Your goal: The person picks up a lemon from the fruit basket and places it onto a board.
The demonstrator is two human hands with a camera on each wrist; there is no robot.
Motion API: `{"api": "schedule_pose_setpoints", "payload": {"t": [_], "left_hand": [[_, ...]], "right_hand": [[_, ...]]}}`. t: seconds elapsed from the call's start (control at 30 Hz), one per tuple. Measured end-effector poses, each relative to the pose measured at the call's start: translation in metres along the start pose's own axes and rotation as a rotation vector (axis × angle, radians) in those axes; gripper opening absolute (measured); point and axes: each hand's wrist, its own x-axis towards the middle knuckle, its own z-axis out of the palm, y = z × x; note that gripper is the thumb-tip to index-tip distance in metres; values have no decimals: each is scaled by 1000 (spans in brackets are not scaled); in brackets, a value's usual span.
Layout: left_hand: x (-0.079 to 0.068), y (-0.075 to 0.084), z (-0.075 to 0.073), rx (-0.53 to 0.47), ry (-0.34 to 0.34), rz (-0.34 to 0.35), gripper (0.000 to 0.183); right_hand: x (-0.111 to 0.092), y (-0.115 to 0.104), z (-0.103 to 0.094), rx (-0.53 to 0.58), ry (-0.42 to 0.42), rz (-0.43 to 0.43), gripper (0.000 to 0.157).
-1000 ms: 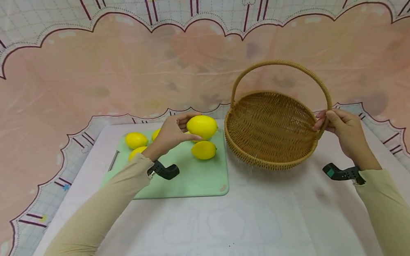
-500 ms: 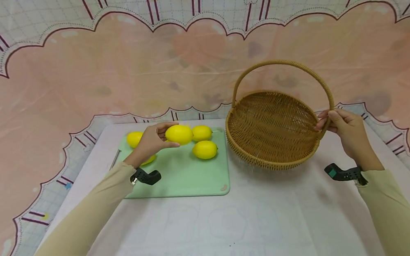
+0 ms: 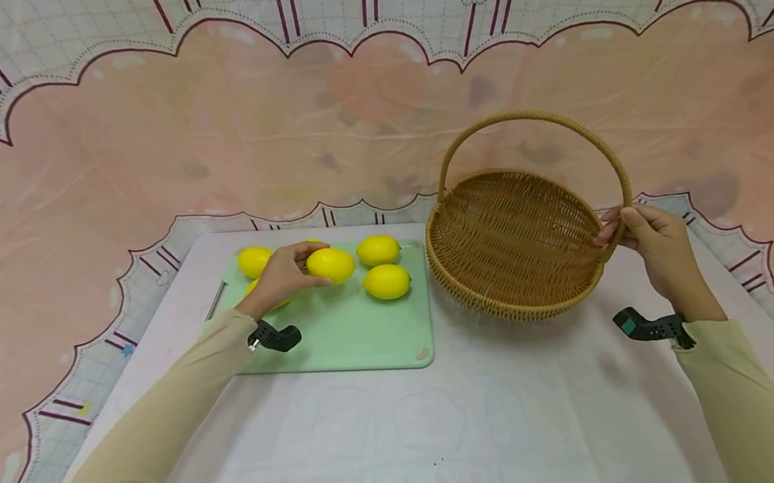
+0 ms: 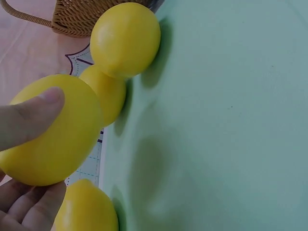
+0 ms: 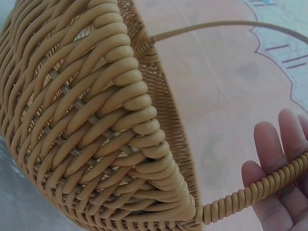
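In the head view my left hand (image 3: 284,277) holds a lemon (image 3: 330,265) over the green cutting board (image 3: 340,339). The left wrist view shows the thumb (image 4: 36,118) across the held lemon (image 4: 62,134) and fingers under it, with a shadow on the board below. Two lemons lie to its right, a front one (image 3: 387,282) and a back one (image 3: 378,250). Another lemon (image 3: 254,262) sits at the back left, and one more is partly hidden by my hand. My right hand (image 3: 661,250) grips the wicker basket (image 3: 513,245) by the lower right end of its handle (image 5: 255,190); the basket tilts toward me, its inner weave showing.
The board lies on a white-covered table (image 3: 406,442), left of the basket. A thin metal strip (image 3: 216,299) shows at the board's left edge. Behind the table hangs a pink patterned cloth (image 3: 245,146).
My left hand has moved left and slightly down with the lemon, away from the two lemons on the right. The right hand and basket have stayed nearly still.
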Motion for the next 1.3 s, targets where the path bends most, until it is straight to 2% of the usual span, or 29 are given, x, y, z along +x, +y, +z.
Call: {"api": "schedule_pose_setpoints", "payload": {"t": [0.23,0.63,1.1,1.3], "left_hand": [[4,0,6,77,-6,0,65],[8,0,14,152,4,-35,66],[11,-8,19,272,5,-21,65],[7,-2,15,333,-11,-19,66]], "right_hand": [[1,0,-1,25,-10,-7,23],[1,0,0,33,-3,-1,22],[1,0,0,16,-3,4,24],[0,-1,-1,7,2,14,24]]}}
